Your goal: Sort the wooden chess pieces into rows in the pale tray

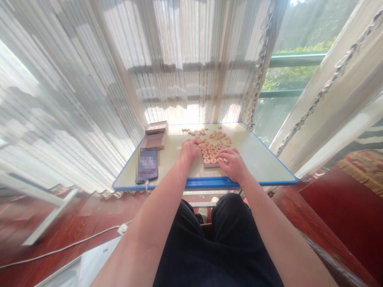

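A shallow box [210, 165] near the front of the table holds round wooden Chinese chess pieces [206, 161] with red characters, laid in rows. My left hand [189, 151] is at the box's left side, fingers curled together toward a few loose pieces. Whatever may be in its fingertips is too small to make out. Over the right front corner of the box rests my right hand [233, 162]. Its thumb and fingers are apart, touching or just above the pieces there, and it partly hides that corner. More loose pieces [218, 135] lie scattered beyond the box.
On the left of the blue-edged table [260, 159] are two shallow open boxes, one [156, 127] behind the other [153, 141]. A blurred-out dark device [147, 164] with a white cable [146, 185] lies in front of them. Sheer curtains [185, 48] hang behind the table.
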`<control>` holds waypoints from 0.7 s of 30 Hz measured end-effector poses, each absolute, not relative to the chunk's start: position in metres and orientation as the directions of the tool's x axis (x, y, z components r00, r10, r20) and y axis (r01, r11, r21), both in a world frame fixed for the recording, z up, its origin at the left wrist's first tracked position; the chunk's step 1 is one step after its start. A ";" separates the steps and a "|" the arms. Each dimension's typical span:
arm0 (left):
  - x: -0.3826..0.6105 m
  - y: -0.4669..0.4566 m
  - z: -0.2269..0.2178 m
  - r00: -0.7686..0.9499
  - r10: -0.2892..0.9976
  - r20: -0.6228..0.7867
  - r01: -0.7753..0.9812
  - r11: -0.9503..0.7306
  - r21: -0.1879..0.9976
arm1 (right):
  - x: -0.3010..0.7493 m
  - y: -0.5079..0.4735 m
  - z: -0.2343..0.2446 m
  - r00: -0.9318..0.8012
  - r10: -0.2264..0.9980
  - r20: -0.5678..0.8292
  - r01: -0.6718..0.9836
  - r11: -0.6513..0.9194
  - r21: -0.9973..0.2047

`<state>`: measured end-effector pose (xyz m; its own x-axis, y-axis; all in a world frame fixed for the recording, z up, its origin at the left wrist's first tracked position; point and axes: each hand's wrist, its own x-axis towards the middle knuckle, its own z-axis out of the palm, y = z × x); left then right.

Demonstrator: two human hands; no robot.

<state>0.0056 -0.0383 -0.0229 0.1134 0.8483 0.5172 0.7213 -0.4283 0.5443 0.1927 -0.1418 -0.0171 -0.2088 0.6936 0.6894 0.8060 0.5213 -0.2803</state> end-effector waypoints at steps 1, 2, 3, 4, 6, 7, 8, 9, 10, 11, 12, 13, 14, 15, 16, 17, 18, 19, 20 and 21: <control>0.006 -0.039 -0.023 0.114 0.847 0.520 0.720 -0.431 0.543 | 0.194 -0.141 -0.017 -0.167 0.697 0.697 0.816 0.494 -0.299; 0.006 -0.039 -0.022 0.114 0.845 0.522 0.718 -0.433 0.545 | 0.195 -0.140 -0.018 -0.110 0.699 0.707 0.828 0.458 -0.324; 0.006 -0.040 -0.022 0.115 0.844 0.525 0.712 -0.438 0.549 | 0.197 -0.140 -0.019 -0.044 0.697 0.715 0.837 0.417 -0.355; 0.006 -0.040 -0.022 0.124 0.841 0.527 0.699 -0.451 0.555 | 0.199 -0.139 -0.020 0.020 0.697 0.717 0.842 0.376 -0.388; 0.008 -0.041 -0.021 0.169 0.829 0.533 0.659 -0.496 0.565 | 0.202 -0.137 -0.022 0.114 0.709 0.696 0.838 0.308 -0.451; 0.009 -0.041 -0.021 0.200 0.821 0.535 0.637 -0.524 0.566 | 0.203 -0.136 -0.024 0.140 0.722 0.677 0.832 0.284 -0.476; 0.010 -0.041 -0.021 0.232 0.810 0.538 0.614 -0.551 0.565 | 0.204 -0.135 -0.025 0.157 0.739 0.655 0.827 0.264 -0.497; 0.011 -0.041 -0.021 0.263 0.798 0.542 0.594 -0.577 0.561 | 0.205 -0.135 -0.027 0.169 0.756 0.632 0.821 0.247 -0.515; 0.013 -0.041 -0.021 0.290 0.786 0.545 0.577 -0.598 0.556 | 0.206 -0.134 -0.027 0.178 0.771 0.612 0.813 0.235 -0.533; 0.014 -0.041 -0.021 0.314 0.776 0.547 0.565 -0.616 0.549 | 0.207 -0.132 -0.027 0.189 0.780 0.597 0.802 0.228 -0.552; 0.015 -0.042 -0.021 0.335 0.766 0.548 0.555 -0.630 0.543 | 0.207 -0.130 -0.026 0.198 0.786 0.586 0.790 0.226 -0.571; 0.016 -0.042 -0.020 0.351 0.760 0.547 0.551 -0.640 0.536 | 0.208 -0.127 -0.024 0.204 0.793 0.575 0.776 0.227 -0.588; 0.016 -0.043 -0.019 0.360 0.758 0.544 0.554 -0.642 0.529 | 0.209 -0.123 -0.021 0.198 0.805 0.559 0.766 0.229 -0.601; 0.017 -0.044 -0.018 0.363 0.759 0.541 0.563 -0.641 0.522 | 0.211 -0.118 -0.016 0.176 0.822 0.541 0.761 0.235 -0.604; 0.018 -0.045 -0.017 0.361 0.760 0.540 0.575 -0.638 0.513 | 0.213 -0.111 -0.011 0.140 0.841 0.522 0.767 0.241 -0.595; 0.019 -0.046 -0.015 0.356 0.761 0.543 0.589 -0.634 0.502 | 0.215 -0.104 -0.005 0.092 0.858 0.506 0.781 0.253 -0.571; 0.021 -0.046 -0.014 0.343 0.763 0.547 0.603 -0.626 0.494 | 0.217 -0.095 0.001 0.032 0.871 0.490 0.797 0.274 -0.538; 0.022 -0.045 -0.014 0.320 0.771 0.550 0.620 -0.610 0.494 | 0.219 -0.086 0.006 -0.030 0.877 0.480 0.808 0.303 -0.505; 0.024 -0.044 -0.014 0.288 0.782 0.553 0.634 -0.589 0.502 | 0.221 -0.077 0.010 -0.093 0.879 0.467 0.810 0.340 -0.478; 0.025 -0.041 -0.014 0.250 0.795 0.553 0.641 -0.564 0.520 | 0.223 -0.069 0.012 -0.149 0.879 0.452 0.803 0.374 -0.463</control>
